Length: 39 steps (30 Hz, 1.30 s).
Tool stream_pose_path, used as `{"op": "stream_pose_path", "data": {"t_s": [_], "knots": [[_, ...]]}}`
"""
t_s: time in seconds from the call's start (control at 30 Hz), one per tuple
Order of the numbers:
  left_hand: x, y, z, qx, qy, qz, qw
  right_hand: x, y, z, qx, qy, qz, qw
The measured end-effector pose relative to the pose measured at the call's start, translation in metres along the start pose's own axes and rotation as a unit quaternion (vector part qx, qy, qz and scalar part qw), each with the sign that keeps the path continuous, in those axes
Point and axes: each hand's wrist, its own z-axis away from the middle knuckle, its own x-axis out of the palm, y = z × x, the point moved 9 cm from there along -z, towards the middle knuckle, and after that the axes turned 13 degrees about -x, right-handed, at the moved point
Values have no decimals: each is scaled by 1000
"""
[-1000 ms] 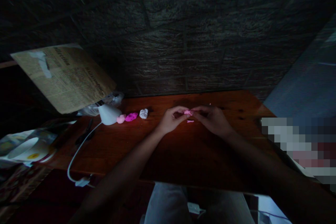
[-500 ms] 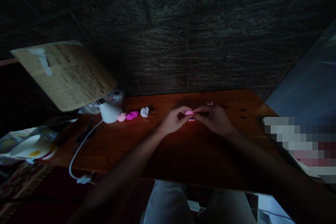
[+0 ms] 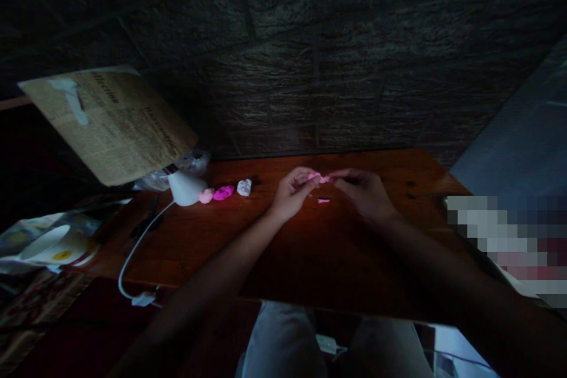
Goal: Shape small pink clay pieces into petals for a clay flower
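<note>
My left hand [image 3: 290, 192] and my right hand [image 3: 361, 192] meet above the middle of a dark wooden table [image 3: 274, 248]. Both pinch a small pink lump [image 3: 318, 178] between their fingertips, held a little above the table. A tiny pink scrap [image 3: 323, 201] lies on the table just below the hands. To the left lie a pale pink lump [image 3: 205, 195], a magenta lump [image 3: 222, 192] and a white lump [image 3: 243, 187] in a row.
A white cone-shaped device [image 3: 183, 188] with a white cable [image 3: 133, 254] sits at the left, beside crumpled clear plastic [image 3: 186, 164]. A newspaper sheet [image 3: 110, 124] leans at the far left above a white dish [image 3: 42, 243]. A dark stone-pattern wall [image 3: 310, 59] rises behind the table.
Both hands have lifted the pink lump slightly up and away from the table; the tiny scrap under them now shows clear of the fingers.
</note>
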Motion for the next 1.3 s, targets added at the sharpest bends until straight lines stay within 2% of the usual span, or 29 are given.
{"op": "stream_pose_path", "data": {"t_s": [0.13,0.3,0.43,0.53,0.7,0.9,1.07,1.3], "knots": [[-1,-11,-4,-38,-4,12,999,1,0,0,-19,-17,6,1000],[5,-15,-3,-50,-54,8,997,13,-5,3,-45,-109,38,992],[2,-17,-5,-59,-52,17,997,22,-9,6,-81,-156,74,982],[2,-16,-5,-57,-55,25,997,22,-11,7,-105,-160,112,975],[9,-18,-3,-78,-97,41,991,20,-14,7,-114,-170,183,961],[6,-17,-3,-74,-107,28,991,19,-19,7,-123,-167,208,956],[6,-13,-3,-45,-100,3,994,19,-22,7,-132,-166,202,956],[4,-10,-2,19,-61,-70,995,25,-16,10,-126,-180,172,960]]}}
